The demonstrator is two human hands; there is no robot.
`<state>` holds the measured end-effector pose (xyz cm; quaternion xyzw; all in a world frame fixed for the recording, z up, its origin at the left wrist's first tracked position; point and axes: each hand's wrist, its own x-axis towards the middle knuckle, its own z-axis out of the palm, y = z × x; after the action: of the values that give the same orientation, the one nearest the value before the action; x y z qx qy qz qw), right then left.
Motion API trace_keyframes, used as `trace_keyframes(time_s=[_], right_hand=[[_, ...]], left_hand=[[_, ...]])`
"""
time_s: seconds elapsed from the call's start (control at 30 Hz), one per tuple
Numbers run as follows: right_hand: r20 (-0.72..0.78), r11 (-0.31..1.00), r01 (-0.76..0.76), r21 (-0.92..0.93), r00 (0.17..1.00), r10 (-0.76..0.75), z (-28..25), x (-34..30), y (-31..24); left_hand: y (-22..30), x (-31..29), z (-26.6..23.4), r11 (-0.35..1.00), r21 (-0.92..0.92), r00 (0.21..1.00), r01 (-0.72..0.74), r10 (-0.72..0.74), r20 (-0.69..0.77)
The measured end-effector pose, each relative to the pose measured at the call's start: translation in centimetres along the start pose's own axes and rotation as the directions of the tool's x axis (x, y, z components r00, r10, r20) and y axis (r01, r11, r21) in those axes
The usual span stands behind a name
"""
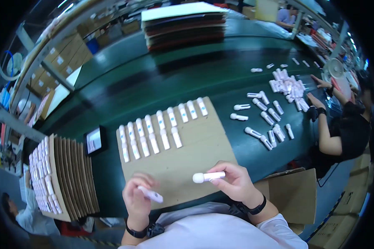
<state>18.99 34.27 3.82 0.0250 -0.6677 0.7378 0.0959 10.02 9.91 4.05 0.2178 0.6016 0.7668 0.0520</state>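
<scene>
My left hand (138, 195), slightly blurred, is closed on a small white-pink wand (153, 195) with a dark spot on its body, held above the near left of a cardboard sheet (183, 166). Between the thumb and fingers of my right hand (235, 180) lies another round-headed wand (203, 177), nearly level, its white ball head pointing left. On the sheet's far part, similar wands (161, 120) lie side by side in two rows. The far row reaches the right edge and shows blue spots; the nearer row is shorter.
More wands (266, 116) are scattered over the green bench (203, 79) at right, beside a heap (287, 86) near a co-worker's hands (316, 99). Stacked wand-covered cardboard sheets (72, 178) and a dark-framed screen (94, 140) stand left. Another stack (185, 27) sits at the back.
</scene>
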Motion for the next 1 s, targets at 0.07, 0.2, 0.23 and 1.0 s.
trace_keyframes(time_s=[0.07,0.2,0.23,1.0], right_hand=[[0.025,0.999,-0.003,-0.033,1.0,0.004,0.0,0.3,0.5],[0.114,0.998,-0.009,-0.059,0.993,0.015,0.4,1.7,0.2],[0.151,0.999,-0.038,-0.037,0.988,0.043,0.6,2.0,0.2],[0.278,0.87,0.372,-0.323,0.916,-0.288,7.1,4.2,0.9]], left_hand=[[-0.2,0.5,0.8,0.994,-0.103,0.993,0.03,-0.041,-0.112],[0.4,1.0,0.7,0.957,-0.256,0.99,0.139,-0.141,0.008],[0.6,0.8,0.6,0.953,-0.278,0.992,0.124,-0.111,0.063],[0.4,0.2,-3.0,0.949,0.231,0.941,-0.214,0.137,0.309]])
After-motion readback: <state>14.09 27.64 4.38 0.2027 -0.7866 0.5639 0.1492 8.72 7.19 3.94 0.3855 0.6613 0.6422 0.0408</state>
